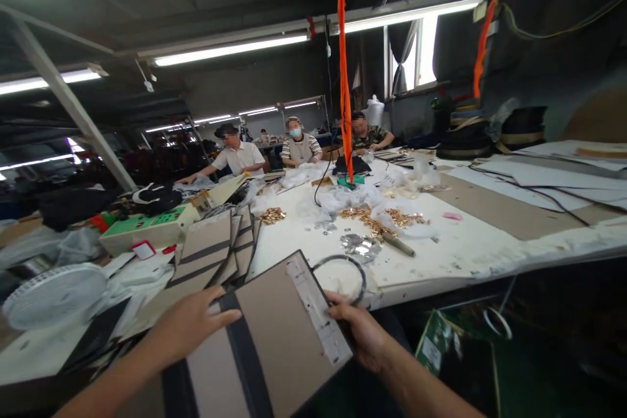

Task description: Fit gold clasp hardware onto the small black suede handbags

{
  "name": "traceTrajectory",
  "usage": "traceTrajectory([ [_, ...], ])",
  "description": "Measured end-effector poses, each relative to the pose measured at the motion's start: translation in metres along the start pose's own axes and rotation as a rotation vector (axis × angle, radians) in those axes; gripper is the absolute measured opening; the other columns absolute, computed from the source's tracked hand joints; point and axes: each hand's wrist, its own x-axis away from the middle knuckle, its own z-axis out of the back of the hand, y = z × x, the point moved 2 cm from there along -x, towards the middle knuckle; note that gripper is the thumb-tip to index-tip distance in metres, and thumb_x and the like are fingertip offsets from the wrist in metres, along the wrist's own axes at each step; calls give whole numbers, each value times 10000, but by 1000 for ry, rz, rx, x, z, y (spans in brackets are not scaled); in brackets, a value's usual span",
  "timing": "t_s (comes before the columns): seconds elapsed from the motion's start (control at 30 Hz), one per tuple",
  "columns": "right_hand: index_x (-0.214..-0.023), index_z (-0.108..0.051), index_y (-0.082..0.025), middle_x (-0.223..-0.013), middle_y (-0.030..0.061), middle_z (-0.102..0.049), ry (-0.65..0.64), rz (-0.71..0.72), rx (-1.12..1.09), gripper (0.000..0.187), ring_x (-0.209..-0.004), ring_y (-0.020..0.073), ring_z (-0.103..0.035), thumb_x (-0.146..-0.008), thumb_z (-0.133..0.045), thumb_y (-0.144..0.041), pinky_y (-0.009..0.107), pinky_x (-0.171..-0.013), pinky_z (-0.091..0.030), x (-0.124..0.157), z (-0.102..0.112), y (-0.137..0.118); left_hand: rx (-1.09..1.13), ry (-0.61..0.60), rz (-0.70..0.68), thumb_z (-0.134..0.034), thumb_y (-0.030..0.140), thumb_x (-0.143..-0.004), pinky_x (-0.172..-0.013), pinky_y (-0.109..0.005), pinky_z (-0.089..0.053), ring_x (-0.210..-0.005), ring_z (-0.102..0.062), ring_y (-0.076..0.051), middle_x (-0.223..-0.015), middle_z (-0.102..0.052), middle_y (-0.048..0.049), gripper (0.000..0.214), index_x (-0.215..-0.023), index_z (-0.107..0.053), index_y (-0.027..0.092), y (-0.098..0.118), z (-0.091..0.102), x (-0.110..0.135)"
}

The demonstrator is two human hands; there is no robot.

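Low in the view, a grey-beige board panel [284,326] with dark edges is held tilted between my hands. Two black bands [245,353] cross it, and a pale strip [316,313] with small marks runs along its far right part. My left hand [198,323] grips the panel by its left edge, thumb on top of a black band. On the other side, my right hand [360,330] closes around the right edge, with its lower fingers hidden beneath. A dark looped handle [360,268] sticks out past the panel, above my right hand.
Similar panels [208,241] are stacked at the left beside a green-topped machine [157,228] and a white fan [56,294]. Gold metal pieces [362,219], silver pieces [360,245] and a tool handle [398,243] lie on the white table [289,241]. An orange strip [345,78] hangs down. Several people sit beyond.
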Motion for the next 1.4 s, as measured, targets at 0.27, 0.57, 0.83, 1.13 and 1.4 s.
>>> traceTrajectory([
  [0.27, -1103, -786, -201, -989, 60, -806, 467, 47, -79, 479, -949, 289, -721, -651, -833, -352, 364, -794, -561, -7, 65, 31, 163, -341, -207, -632, 641, -802, -879, -381, -473, -1055, -677, -355, -1107, -753, -147, 518, -1025, -715, 181, 76, -69, -102],
  [0.57, -1109, -810, -211, -1099, 71, -788, 436, 18, 179, 408, -1112, 330, -676, -751, -814, -407, 397, -944, -520, -2, 48, 29, 721, -946, -446, -802, 655, -670, -834, -291, -538, -967, -708, -252, -996, -796, 16, 539, -1010, -786, 236, 124, -106, -155],
  [0.83, -1088, -807, -220, -1057, 85, -793, 566, -51, 53, 466, -1093, 367, -694, -687, -845, -454, 461, -957, -524, 11, 49, 61, 1226, -1379, -433, -846, 467, -753, -1042, -357, -508, -1142, -702, -245, -1258, -754, -49, 571, -1256, -725, 226, 121, -126, -161],
  [1.13, -1079, -786, -235, -1007, 51, -797, 757, -50, -62, 474, -1009, 319, -724, -670, -868, -460, 429, -910, -560, -24, 58, 75, 1000, -812, -445, -703, 135, -672, -907, -333, -542, -1157, -695, -290, -1233, -761, -107, 675, -1345, -664, 158, 154, -174, -196],
  [1.4, -880, -808, -202, -835, 61, -769, 757, -130, 606, 451, -852, 302, -694, -774, -770, -640, 385, -823, -546, 10, 68, 39, 709, -354, -292, -811, 288, -710, -791, -339, -494, -902, -672, -242, -1029, -737, -40, 405, -1105, -751, 227, 145, -176, -179],
])
